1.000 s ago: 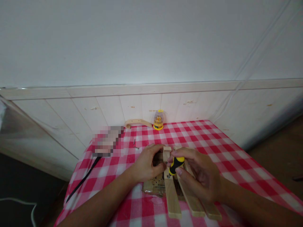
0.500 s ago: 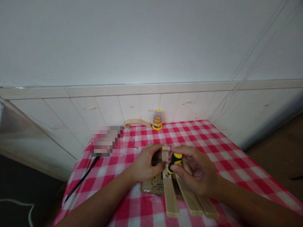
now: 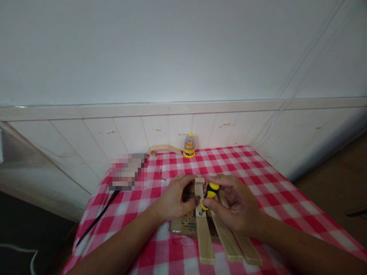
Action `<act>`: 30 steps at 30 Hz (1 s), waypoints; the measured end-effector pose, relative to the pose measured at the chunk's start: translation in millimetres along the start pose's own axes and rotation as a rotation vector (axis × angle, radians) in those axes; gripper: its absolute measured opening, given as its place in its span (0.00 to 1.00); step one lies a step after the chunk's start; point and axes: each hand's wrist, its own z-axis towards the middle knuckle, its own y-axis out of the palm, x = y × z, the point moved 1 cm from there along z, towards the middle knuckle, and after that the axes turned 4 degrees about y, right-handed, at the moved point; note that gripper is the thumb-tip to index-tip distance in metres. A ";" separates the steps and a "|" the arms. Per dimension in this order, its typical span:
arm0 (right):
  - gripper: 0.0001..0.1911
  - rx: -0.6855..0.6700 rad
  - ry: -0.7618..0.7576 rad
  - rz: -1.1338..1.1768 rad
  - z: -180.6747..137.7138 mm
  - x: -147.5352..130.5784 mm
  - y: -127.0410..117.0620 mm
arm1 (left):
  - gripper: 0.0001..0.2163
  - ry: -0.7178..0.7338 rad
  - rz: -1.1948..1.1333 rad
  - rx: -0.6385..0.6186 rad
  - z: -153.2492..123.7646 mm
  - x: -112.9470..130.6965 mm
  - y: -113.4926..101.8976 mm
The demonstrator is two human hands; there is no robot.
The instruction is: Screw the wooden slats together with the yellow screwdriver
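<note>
My right hand (image 3: 239, 208) is closed round a short yellow and black screwdriver (image 3: 211, 192). The tool tilts, its tip at a screw (image 3: 201, 214) in the leftmost wooden leg (image 3: 206, 240). A second screw head (image 3: 199, 197) shows farther up that leg. My left hand (image 3: 176, 198) grips the leg's far end from the left, thumb against its side. Two more wooden legs, a middle one (image 3: 231, 244) and a right one (image 3: 250, 252), lie partly under my right hand. Beneath them is a board with dark markings (image 3: 183, 225), largely covered by my hands.
A yellow-capped bit container (image 3: 189, 146) stands by the wall, beside a curved wooden piece (image 3: 164, 148). Two loose screws (image 3: 161, 175) lie on the red checked tablecloth (image 3: 151, 244). A pixelated flat item (image 3: 129, 172) with a black strap (image 3: 97, 219) is at the left.
The screwdriver has turned slightly in my right hand, its tip still at the same screw. My left hand keeps its hold. The whole view has shifted a little.
</note>
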 end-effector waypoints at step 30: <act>0.17 0.078 0.107 0.057 14.4 3.0 -4.6 | 0.25 -0.008 -0.010 0.005 0.7 2.2 0.2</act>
